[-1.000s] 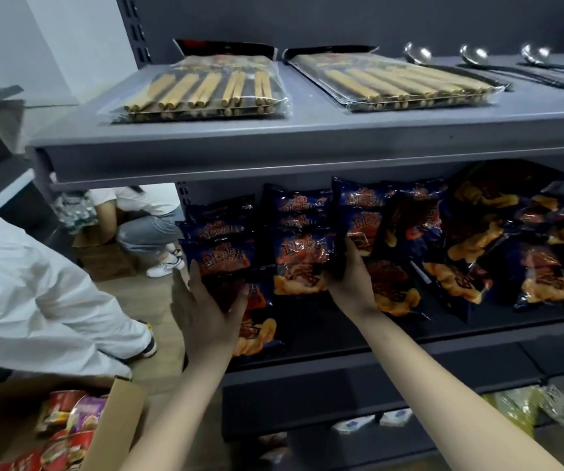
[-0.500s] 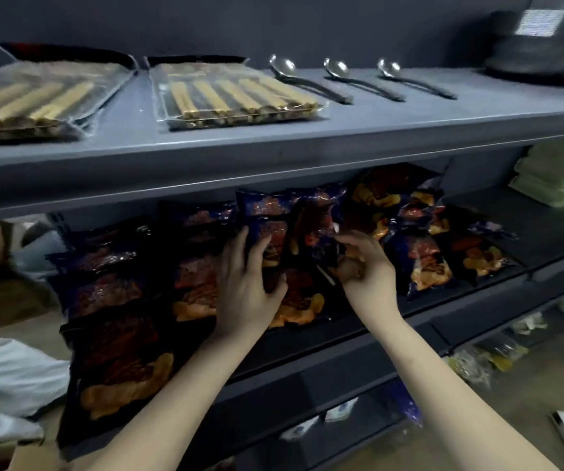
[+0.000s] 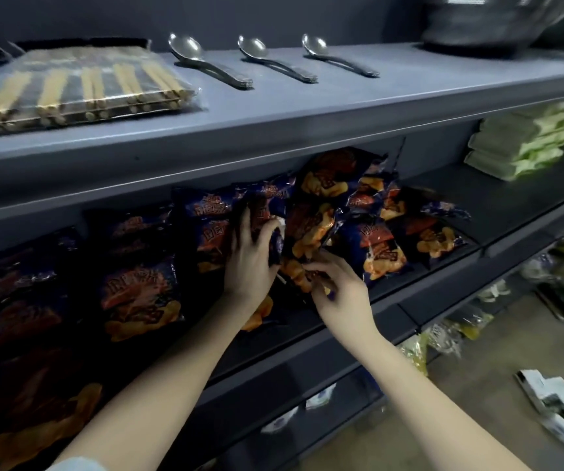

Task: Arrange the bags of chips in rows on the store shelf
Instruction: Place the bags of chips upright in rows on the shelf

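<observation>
Change vs. half a second ago: the left hand [image 3: 248, 263] has moved from lying spread flat on the bag fronts to hooking its fingers round the side edge of an upright bag [image 3: 262, 212]. The right hand [image 3: 341, 294] has dropped lower, towards the front edge of the shelf, and its grip has narrowed to a fingertip pinch. The view has closed in and swung slightly right.

Hands now: the left hand grips the upright bag, with its thumb on the near face and its fingers wrapped behind. The right hand pinches the bottom edge of a tilted bag [image 3: 309, 229] just right of it, fingers curled. The two hands are near each other but not touching.

Task items: dark blue glossy bags of chips [image 3: 137, 290], printed with red lettering and orange chips, sit on the middle board of the grey metal store shelf [image 3: 498, 205]. From its left end to the hands, the bags stand face-out in overlapping rows. Right of the hands is a loose heap of bags [image 3: 382, 246] lying at mixed angles. The right end of the board holds stacked pale green packs [image 3: 525, 144].
</observation>
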Demonstrator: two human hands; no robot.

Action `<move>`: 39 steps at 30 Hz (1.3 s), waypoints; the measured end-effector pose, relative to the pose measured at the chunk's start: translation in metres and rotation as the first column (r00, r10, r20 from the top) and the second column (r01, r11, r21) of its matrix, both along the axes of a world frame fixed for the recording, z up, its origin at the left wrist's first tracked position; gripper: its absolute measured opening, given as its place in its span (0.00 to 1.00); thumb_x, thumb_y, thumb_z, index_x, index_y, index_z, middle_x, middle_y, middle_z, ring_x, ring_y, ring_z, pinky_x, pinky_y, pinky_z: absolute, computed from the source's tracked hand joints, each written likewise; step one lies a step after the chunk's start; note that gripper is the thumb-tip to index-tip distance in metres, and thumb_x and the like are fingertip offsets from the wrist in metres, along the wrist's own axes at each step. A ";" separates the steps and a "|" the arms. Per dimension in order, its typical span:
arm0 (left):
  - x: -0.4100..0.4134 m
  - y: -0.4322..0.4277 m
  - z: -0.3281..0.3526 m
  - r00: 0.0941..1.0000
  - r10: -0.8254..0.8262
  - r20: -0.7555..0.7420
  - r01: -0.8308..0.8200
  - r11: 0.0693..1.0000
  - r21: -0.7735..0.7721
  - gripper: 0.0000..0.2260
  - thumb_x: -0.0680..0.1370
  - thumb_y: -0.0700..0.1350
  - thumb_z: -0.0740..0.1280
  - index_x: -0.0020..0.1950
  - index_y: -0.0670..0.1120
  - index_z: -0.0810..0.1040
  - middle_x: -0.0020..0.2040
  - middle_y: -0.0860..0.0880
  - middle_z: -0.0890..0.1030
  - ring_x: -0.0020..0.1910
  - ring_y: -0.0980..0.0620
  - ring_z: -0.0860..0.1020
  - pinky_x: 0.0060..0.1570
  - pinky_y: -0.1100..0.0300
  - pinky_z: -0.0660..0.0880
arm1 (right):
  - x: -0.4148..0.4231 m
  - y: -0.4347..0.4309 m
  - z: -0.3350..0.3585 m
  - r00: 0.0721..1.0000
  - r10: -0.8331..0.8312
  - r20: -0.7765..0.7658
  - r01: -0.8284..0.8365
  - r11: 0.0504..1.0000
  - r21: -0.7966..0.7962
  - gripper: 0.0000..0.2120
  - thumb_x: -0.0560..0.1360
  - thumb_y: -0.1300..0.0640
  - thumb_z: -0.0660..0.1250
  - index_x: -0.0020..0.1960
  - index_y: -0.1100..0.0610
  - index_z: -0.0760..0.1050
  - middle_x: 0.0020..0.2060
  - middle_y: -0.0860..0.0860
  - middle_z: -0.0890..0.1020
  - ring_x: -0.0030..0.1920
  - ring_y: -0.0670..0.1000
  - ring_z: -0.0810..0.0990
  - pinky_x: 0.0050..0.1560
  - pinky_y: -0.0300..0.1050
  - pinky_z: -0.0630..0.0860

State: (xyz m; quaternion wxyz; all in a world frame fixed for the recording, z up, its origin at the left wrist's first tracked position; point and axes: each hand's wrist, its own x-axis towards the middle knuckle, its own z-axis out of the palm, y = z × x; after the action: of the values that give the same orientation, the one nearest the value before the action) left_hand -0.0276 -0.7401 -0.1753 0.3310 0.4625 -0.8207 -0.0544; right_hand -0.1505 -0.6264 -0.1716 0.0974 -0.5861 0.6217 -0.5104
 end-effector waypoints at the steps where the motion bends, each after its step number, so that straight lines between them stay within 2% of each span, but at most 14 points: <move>1: 0.001 0.001 0.001 0.998 -0.003 -0.056 0.003 1.000 0.001 0.32 0.69 0.40 0.73 0.65 0.55 0.59 0.75 0.39 0.56 0.70 0.34 0.62 0.51 0.44 0.78 | -0.001 -0.001 0.000 1.000 0.004 0.000 -0.004 1.000 -0.001 0.20 0.68 0.74 0.61 0.52 0.57 0.80 0.57 0.45 0.73 0.59 0.38 0.71 0.54 0.28 0.72; 4: 0.009 0.004 0.011 0.971 -0.013 -0.239 0.017 1.000 0.016 0.31 0.69 0.38 0.72 0.65 0.54 0.61 0.73 0.40 0.62 0.66 0.38 0.70 0.50 0.54 0.78 | 0.001 -0.003 0.002 1.000 0.020 0.005 -0.020 0.999 -0.029 0.21 0.67 0.75 0.60 0.52 0.57 0.80 0.56 0.46 0.74 0.58 0.39 0.72 0.55 0.30 0.73; 6: 0.019 0.013 0.021 0.918 -0.034 -0.395 0.047 0.999 0.023 0.30 0.68 0.38 0.72 0.66 0.50 0.64 0.66 0.43 0.70 0.60 0.45 0.75 0.52 0.63 0.74 | 0.004 -0.005 0.008 0.998 0.046 0.046 -0.043 0.997 -0.059 0.21 0.67 0.75 0.59 0.53 0.58 0.79 0.56 0.48 0.75 0.57 0.40 0.74 0.56 0.30 0.72; 10: 0.061 0.046 0.050 0.733 -0.063 -0.677 0.237 0.957 0.167 0.28 0.68 0.36 0.73 0.63 0.51 0.67 0.54 0.61 0.76 0.52 0.63 0.77 0.49 0.70 0.73 | 0.017 -0.011 0.025 0.971 0.130 0.201 -0.115 0.990 -0.084 0.14 0.71 0.61 0.62 0.54 0.49 0.77 0.57 0.49 0.76 0.54 0.47 0.79 0.55 0.39 0.77; 12: 0.091 0.057 0.057 0.681 -0.117 -0.723 0.419 0.872 0.253 0.28 0.65 0.43 0.75 0.62 0.51 0.68 0.56 0.58 0.77 0.53 0.63 0.78 0.47 0.69 0.74 | 0.026 -0.014 0.035 0.925 0.205 0.320 -0.202 0.978 -0.043 0.14 0.72 0.52 0.64 0.57 0.43 0.72 0.58 0.44 0.76 0.58 0.43 0.77 0.58 0.39 0.75; 14: 0.120 0.065 0.059 0.613 -0.047 -0.789 0.584 0.699 0.412 0.36 0.57 0.54 0.81 0.61 0.51 0.71 0.53 0.51 0.81 0.51 0.58 0.80 0.42 0.63 0.78 | 0.032 -0.018 0.045 0.859 0.311 0.407 -0.362 0.930 0.054 0.20 0.70 0.45 0.65 0.62 0.40 0.68 0.61 0.39 0.74 0.62 0.38 0.72 0.59 0.33 0.71; 15: 0.131 0.068 0.057 0.602 0.007 -0.799 0.629 0.611 0.480 0.40 0.53 0.56 0.81 0.61 0.50 0.71 0.52 0.51 0.83 0.51 0.56 0.81 0.41 0.60 0.79 | 0.035 -0.021 0.049 0.818 0.372 0.440 -0.460 0.881 0.111 0.23 0.69 0.42 0.66 0.63 0.39 0.66 0.62 0.38 0.73 0.62 0.36 0.71 0.59 0.31 0.70; 17: 0.151 0.074 0.052 0.615 0.057 -0.787 0.645 0.538 0.543 0.43 0.52 0.56 0.82 0.63 0.49 0.70 0.51 0.53 0.84 0.51 0.54 0.81 0.41 0.58 0.79 | 0.042 -0.027 0.052 0.737 0.476 0.481 -0.623 0.754 0.208 0.27 0.69 0.42 0.66 0.67 0.40 0.64 0.62 0.40 0.74 0.61 0.33 0.72 0.59 0.30 0.70; 20: 0.173 0.084 0.046 0.618 0.114 -0.778 0.628 0.524 0.575 0.38 0.51 0.56 0.82 0.57 0.47 0.74 0.47 0.52 0.85 0.48 0.53 0.82 0.40 0.59 0.79 | 0.058 -0.033 0.047 0.708 0.544 0.450 -0.697 0.644 0.316 0.29 0.68 0.44 0.69 0.67 0.46 0.69 0.63 0.44 0.77 0.65 0.39 0.72 0.67 0.42 0.67; 24: 0.195 0.096 0.036 0.658 0.127 -0.743 0.597 0.514 0.616 0.25 0.54 0.51 0.81 0.50 0.51 0.83 0.47 0.52 0.85 0.48 0.54 0.82 0.41 0.60 0.78 | 0.078 -0.033 0.034 0.598 0.577 0.557 -0.789 0.548 0.279 0.22 0.70 0.51 0.72 0.63 0.54 0.76 0.58 0.48 0.81 0.62 0.47 0.77 0.65 0.49 0.71; 26: 0.201 0.101 0.033 0.674 0.138 -0.726 0.585 0.499 0.639 0.21 0.56 0.48 0.78 0.48 0.51 0.83 0.45 0.53 0.85 0.47 0.55 0.82 0.40 0.62 0.78 | 0.083 -0.031 0.027 0.559 0.543 0.627 -0.805 0.536 0.253 0.25 0.66 0.50 0.75 0.60 0.56 0.77 0.56 0.52 0.82 0.60 0.52 0.79 0.63 0.53 0.73; 31: 0.207 0.104 0.031 0.692 0.144 -0.708 0.575 0.484 0.660 0.34 0.51 0.58 0.81 0.52 0.46 0.78 0.45 0.53 0.85 0.46 0.55 0.82 0.40 0.63 0.78 | 0.093 -0.028 0.017 0.436 0.448 0.780 -0.841 0.510 0.177 0.37 0.53 0.46 0.82 0.58 0.59 0.78 0.54 0.58 0.82 0.57 0.57 0.80 0.60 0.52 0.76; 36: 0.204 0.103 0.028 0.646 0.152 -0.748 0.607 0.492 0.624 0.32 0.53 0.57 0.81 0.52 0.46 0.79 0.47 0.50 0.85 0.49 0.52 0.82 0.41 0.60 0.78 | 0.094 -0.026 0.022 0.485 0.439 0.757 -0.804 0.564 0.188 0.29 0.57 0.51 0.80 0.56 0.57 0.79 0.52 0.56 0.83 0.55 0.56 0.81 0.57 0.49 0.78; 39: 0.202 0.098 0.029 0.579 0.161 -0.800 0.623 0.545 0.561 0.32 0.58 0.55 0.80 0.58 0.43 0.78 0.55 0.45 0.82 0.57 0.46 0.79 0.50 0.51 0.78 | 0.089 -0.024 0.033 0.525 0.469 0.711 -0.742 0.661 0.111 0.20 0.63 0.56 0.77 0.54 0.56 0.79 0.50 0.52 0.84 0.53 0.53 0.82 0.53 0.45 0.79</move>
State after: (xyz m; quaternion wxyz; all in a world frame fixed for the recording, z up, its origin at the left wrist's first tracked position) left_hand 0.1746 -0.6418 -0.1460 0.3914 0.3558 -0.5293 -0.6633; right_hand -0.0610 -0.6507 -0.1391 0.5917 -0.5294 0.3910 -0.4656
